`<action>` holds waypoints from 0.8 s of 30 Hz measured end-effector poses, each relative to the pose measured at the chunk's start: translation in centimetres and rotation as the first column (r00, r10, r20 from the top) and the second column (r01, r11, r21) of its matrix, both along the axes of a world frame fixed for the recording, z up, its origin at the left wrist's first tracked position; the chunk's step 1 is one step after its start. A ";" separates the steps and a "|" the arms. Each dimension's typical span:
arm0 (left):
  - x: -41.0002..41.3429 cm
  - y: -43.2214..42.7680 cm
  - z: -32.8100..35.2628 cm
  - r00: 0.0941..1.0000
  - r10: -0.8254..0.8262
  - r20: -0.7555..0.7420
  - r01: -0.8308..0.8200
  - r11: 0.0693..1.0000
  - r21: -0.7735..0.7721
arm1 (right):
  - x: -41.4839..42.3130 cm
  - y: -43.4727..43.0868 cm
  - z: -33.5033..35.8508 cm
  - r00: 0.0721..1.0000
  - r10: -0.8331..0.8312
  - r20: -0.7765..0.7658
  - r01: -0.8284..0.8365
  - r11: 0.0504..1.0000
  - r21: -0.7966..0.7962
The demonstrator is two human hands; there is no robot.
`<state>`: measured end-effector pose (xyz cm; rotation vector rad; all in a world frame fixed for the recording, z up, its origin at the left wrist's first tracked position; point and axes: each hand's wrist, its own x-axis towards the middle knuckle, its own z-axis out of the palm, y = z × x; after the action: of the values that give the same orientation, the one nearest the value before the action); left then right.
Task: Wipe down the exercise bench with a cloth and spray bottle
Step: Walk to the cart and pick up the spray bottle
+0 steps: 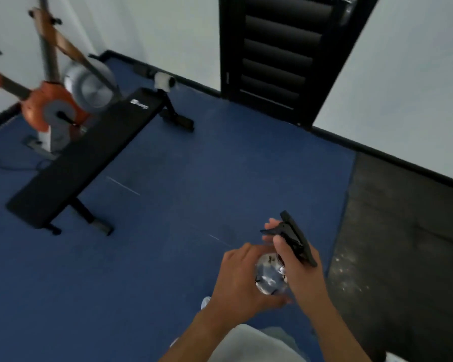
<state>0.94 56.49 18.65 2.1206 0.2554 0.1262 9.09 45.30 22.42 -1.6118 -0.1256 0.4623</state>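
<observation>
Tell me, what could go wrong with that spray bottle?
The left hand holds the clear spray bottle while the right hand grips its black sprayer top; if that top is loose, liquid might spill on the blue floor. The bench stands well off to the left, so spraying from here would likely wet the floor instead.

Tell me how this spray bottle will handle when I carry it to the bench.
The spray bottle looks like thin clear plastic, so probably light and slightly squashy. Its big black trigger likely makes it top-heavy and apt to tip. Smooth sides may slip if wet.
</observation>
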 end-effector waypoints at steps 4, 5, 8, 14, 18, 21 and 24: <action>0.7 8.7 0.5 0.994 0.070 -0.079 -0.078 0.993 -0.093 | 2.5 10.1 -0.3 0.996 0.001 -0.093 0.006 0.997 0.080; 1.0 10.9 0.6 0.992 0.059 -0.110 -0.073 0.988 -0.133 | 3.5 12.1 -0.4 0.994 0.021 -0.106 -0.012 0.996 0.090; 3.1 17.0 0.2 0.981 0.131 -0.145 -0.155 0.974 -0.167 | 6.9 18.4 -0.8 0.986 0.126 -0.108 -0.120 0.991 0.067; 11.2 28.7 -1.3 0.919 0.381 -0.103 -0.392 0.911 -0.127 | 15.5 33.3 -1.5 0.955 0.286 -0.082 -0.284 0.958 0.042; 16.5 38.3 -1.1 0.891 0.410 -0.197 -0.443 0.881 -0.167 | 21.7 43.2 -1.8 0.893 0.443 -0.085 -0.441 0.897 0.039; 19.6 44.8 -1.4 0.871 0.414 -0.264 -0.458 0.879 -0.133 | 25.5 49.9 -1.8 0.847 0.531 -0.042 -0.532 0.846 -0.038; 22.1 50.0 -3.0 0.809 0.498 -0.313 -0.542 0.838 -0.068 | 29.2 55.7 -2.6 0.839 0.542 -0.049 -0.544 0.832 -0.107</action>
<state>23.09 106.49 15.67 1.8572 0.9946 0.1179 38.25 100.96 19.83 -1.6768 -0.5663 0.9381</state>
